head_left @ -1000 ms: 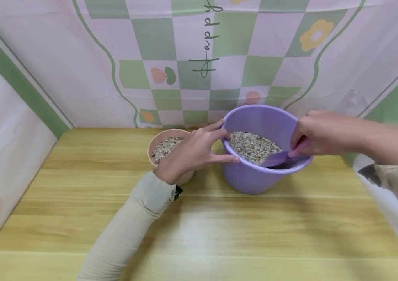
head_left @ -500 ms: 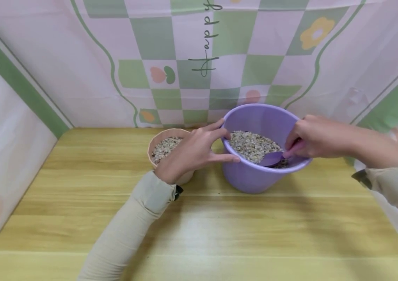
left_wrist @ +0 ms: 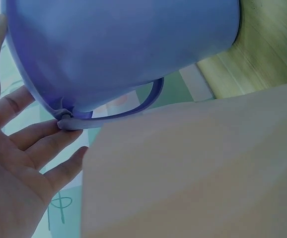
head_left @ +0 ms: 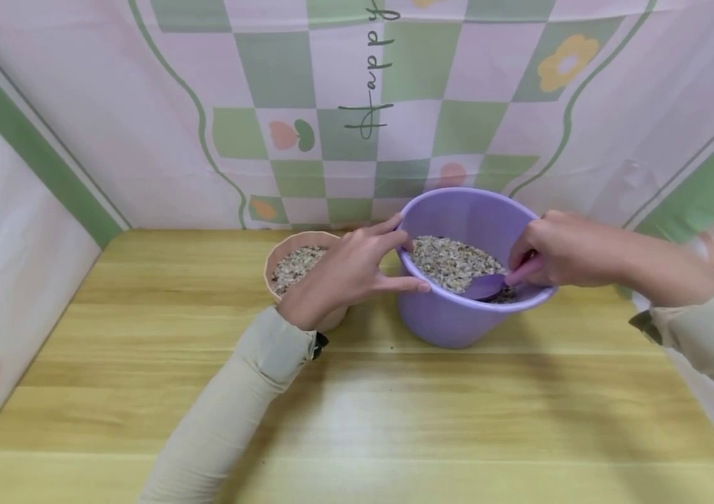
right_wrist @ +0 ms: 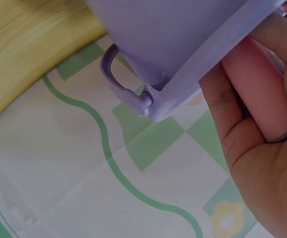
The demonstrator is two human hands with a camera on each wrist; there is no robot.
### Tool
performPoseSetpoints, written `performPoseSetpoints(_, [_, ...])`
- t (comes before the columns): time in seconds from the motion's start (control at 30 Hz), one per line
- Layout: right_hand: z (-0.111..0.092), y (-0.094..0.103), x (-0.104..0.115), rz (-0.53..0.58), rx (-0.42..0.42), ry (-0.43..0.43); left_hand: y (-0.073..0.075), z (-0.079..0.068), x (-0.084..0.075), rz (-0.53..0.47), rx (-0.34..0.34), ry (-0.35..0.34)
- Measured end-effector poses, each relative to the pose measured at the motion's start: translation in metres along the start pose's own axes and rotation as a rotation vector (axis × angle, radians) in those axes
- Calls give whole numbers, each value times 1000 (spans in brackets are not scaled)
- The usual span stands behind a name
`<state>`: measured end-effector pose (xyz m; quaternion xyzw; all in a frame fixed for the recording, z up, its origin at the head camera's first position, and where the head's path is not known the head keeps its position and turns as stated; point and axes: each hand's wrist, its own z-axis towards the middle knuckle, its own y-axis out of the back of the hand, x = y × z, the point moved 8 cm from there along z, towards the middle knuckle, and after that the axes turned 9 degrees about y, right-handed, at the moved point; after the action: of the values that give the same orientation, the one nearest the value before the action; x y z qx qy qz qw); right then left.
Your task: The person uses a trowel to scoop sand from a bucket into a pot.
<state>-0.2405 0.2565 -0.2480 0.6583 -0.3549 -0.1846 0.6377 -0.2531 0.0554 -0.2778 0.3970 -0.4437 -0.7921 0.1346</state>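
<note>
A purple bucket (head_left: pixel 448 325) holds pale, speckled gravel (head_left: pixel 451 260). My left hand (head_left: pixel 353 266) grips its left rim; in the left wrist view the fingers meet the rim beside the bucket's handle (left_wrist: pixel 133 110). My right hand (head_left: pixel 568 252) holds a small trowel by its pink handle (right_wrist: pixel 262 89), over the bucket's right rim. The purple trowel blade (head_left: pixel 484 287) rests low inside the bucket, against the gravel near the front wall. A peach-coloured pot (head_left: pixel 270 271) with similar gravel (head_left: pixel 297 267) stands left of the bucket, partly hidden behind my left wrist.
Both containers stand on a wood-grain table (head_left: pixel 344 420), near its back edge. Behind them hangs a cloth (head_left: pixel 344 70) with green checks and flowers. More pale cloth (head_left: pixel 4 280) borders the left side.
My right hand and the trowel have shifted slightly left and down within the bucket, and the right forearm has come further in. The left hand stays on the rim.
</note>
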Motion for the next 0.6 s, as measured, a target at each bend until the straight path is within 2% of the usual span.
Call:
performPoseSetpoints(0.33, [4, -2, 2, -28, 13, 33, 0, 0, 1, 23, 6, 8])
performPoseSetpoints(0.6, [4, -9, 2, 58, -21, 62, 0, 0, 0, 10, 7, -4])
